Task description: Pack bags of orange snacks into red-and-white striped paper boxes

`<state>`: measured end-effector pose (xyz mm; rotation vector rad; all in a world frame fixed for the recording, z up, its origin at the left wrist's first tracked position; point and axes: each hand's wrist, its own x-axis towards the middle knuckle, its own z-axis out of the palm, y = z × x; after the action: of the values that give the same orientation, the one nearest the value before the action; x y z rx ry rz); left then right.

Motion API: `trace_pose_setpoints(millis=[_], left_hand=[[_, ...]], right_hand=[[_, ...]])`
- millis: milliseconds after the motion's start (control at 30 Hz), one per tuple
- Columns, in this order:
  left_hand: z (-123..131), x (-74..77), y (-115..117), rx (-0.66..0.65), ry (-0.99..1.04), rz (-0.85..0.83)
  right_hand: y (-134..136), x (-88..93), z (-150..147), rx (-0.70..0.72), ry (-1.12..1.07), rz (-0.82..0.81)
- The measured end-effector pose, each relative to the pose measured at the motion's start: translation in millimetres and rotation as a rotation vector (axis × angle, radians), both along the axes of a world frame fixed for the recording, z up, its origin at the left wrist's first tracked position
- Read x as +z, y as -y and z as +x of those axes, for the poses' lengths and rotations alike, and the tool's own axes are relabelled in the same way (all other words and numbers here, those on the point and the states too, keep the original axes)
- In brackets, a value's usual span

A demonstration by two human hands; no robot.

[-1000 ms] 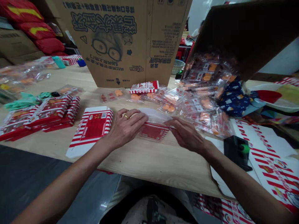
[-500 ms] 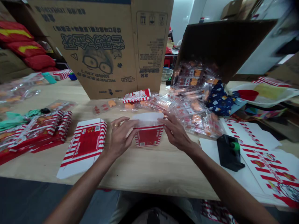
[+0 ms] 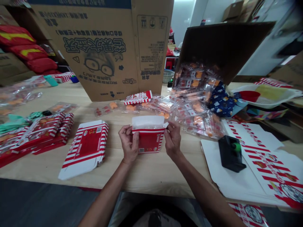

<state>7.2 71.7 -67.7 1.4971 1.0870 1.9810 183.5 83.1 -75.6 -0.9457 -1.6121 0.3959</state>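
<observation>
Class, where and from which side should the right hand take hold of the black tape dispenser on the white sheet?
Close the right hand over the black tape dispenser from above and its left side, around the narrow body. It is a compact block standing on the white sheet; stay clear of the green hub on top.

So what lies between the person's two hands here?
A red-and-white striped carton with a white flap at its top, held between the left hand and the right hand, as the head view shows.
</observation>
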Motion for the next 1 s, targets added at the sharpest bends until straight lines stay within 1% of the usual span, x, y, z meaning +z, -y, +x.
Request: trace_pose_setpoints(millis=[100,133,200,267,333,467,600,700,767,800,900,933,967,1000], left_hand=[[6.8,-6.4,11.5,0.072,-0.02,0.005],[8.5,-8.6,14.2,0.087,-0.026,-0.006],[9.8,-10.9,16.7,0.116,-0.037,-0.013],[7.1,-9.4,15.4,0.139,-0.057,0.021],[-0.4,-3.5,12.2,0.138,-0.107,0.057],[-23.2,15.7,10.3,0.047,-0.322,0.048],[-39.2,33.4,16.7,-0.016,-0.561,0.044],[-42.6,41.4,18.5,-0.076,-0.637,0.119],[-42.1,43.9,16.7,-0.145,-0.579,0.103],[-41.5,44.5,15.2,-0.188,-0.497,0.058],[-39.5,45.2,9.7,-0.398,-0.138,-0.138],[-39.3,45.4,7.9,-0.474,-0.05,-0.198],[-39.4,45.7,6.3,-0.538,-0.012,-0.248],[-39.8,46.1,5.0,-0.586,-0.019,-0.289]], right_hand=[[7.9,-1.8,-4.0,-0.098,-0.173,0.048],[10.3,-0.4,-4.1,-0.094,-0.182,0.062],[14.0,5.2,-1.6,-0.057,-0.137,0.08],[15.8,13.3,3.9,-0.015,-0.055,0.101],[15.6,21.8,10.6,0.027,0.019,0.124],[10.3,35.2,22.5,0.112,0.062,0.129],[6.1,44.2,30.1,0.225,-0.002,0.025],[7.0,49.4,33.4,0.286,-0.057,-0.072],[8.1,51.7,34.5,0.325,-0.117,-0.159],[8.3,52.4,34.7,0.35,-0.17,-0.215],[5.8,53.2,35.5,0.478,-0.354,-0.381],[4.1,53.2,36.1,0.528,-0.388,-0.417],[2.4,53.3,37.0,0.568,-0.387,-0.436],[0.8,53.5,38.3,0.589,-0.358,-0.44]])
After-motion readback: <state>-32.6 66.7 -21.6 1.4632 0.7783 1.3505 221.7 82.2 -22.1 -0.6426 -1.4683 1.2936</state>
